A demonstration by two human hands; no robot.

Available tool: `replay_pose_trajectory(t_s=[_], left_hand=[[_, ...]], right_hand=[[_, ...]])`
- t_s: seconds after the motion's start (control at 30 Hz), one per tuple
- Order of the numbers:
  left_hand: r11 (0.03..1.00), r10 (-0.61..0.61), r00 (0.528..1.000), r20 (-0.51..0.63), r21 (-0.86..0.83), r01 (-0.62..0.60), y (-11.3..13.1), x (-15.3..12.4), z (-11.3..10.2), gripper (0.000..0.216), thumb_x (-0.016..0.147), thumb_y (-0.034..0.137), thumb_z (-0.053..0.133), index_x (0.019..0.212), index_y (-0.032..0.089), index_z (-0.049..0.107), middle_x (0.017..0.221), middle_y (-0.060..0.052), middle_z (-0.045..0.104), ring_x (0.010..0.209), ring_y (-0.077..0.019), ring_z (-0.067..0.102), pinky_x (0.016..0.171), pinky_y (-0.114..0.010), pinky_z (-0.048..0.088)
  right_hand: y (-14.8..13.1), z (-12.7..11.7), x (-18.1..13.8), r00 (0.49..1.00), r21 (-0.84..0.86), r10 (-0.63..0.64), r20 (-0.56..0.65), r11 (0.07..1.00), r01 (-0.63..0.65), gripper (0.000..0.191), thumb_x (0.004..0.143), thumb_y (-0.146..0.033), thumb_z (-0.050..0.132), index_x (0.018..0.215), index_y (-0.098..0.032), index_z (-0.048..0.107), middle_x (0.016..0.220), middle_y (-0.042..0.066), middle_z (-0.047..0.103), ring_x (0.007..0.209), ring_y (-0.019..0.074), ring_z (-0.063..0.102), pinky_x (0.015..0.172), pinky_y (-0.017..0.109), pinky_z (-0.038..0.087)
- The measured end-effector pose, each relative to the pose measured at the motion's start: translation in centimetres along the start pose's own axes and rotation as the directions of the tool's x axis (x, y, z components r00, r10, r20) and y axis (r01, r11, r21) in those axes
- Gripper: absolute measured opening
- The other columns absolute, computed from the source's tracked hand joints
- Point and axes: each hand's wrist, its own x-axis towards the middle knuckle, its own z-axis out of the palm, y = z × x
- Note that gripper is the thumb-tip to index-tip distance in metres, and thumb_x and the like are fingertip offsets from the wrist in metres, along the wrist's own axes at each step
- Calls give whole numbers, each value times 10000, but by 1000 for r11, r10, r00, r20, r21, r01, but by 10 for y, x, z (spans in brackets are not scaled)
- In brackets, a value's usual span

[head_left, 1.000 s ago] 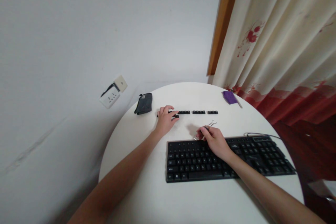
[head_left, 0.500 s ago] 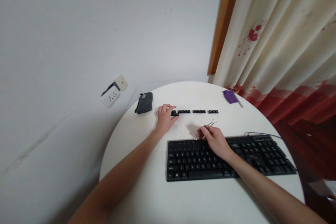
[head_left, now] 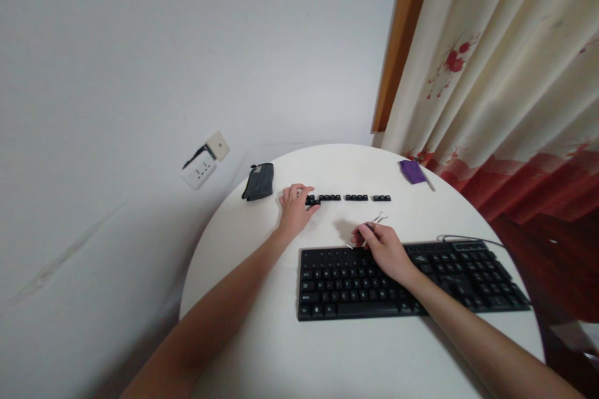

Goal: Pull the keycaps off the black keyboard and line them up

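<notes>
My left hand (head_left: 293, 209) rests at the left end of a row of black keycaps (head_left: 356, 197), its thumb and index finger on either side of a keycap (head_left: 317, 202) lying just in front of that row. Its fingers partly hide the neighbouring caps. My right hand (head_left: 381, 246) is closed around a keycap puller (head_left: 381, 217) with a dark handle, the wire loops pointing away from me. That hand is over the top edge of a black keyboard (head_left: 365, 310). The top row, left of the hand, looks bare of caps.
The round white table (head_left: 262, 343) stands against the wall. A dark zip pouch (head_left: 259, 181) sits at the back left; a purple packet (head_left: 412, 171) and a pale stick (head_left: 427, 179) lie at the back right. The keyboard cable (head_left: 472, 238) runs off the right side.
Both hands keep nearly the same pose. The whole view has shifted very slightly; the keycaps and the keyboard stay in place.
</notes>
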Motion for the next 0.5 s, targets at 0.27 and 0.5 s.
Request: replay_pose_trajectory(t_s=[0.27, 0.5], left_hand=[[1000, -16, 1000, 1, -7, 16, -11, -5, -10, 587, 718, 345, 816, 1253, 295, 578, 1261, -77, 512, 1158, -298, 450, 952, -424, 373], [998, -58, 998, 3, -9, 58, -20, -4, -16, 667, 671, 353, 839, 1280, 313, 568, 1281, -82, 491, 1157, -317, 448, 954, -443, 374]], right_hand=[[-1, 0, 0, 1000, 7, 10, -3, 1000, -10, 425, 969, -497, 466, 869, -154, 695, 763, 54, 715, 695, 181, 640, 656, 282, 475], [-1, 1, 0, 1000, 20, 29, 6, 999, -30, 441, 962, -525, 467, 873, -153, 688, 789, 66, 726, 705, 189, 649, 640, 284, 474]])
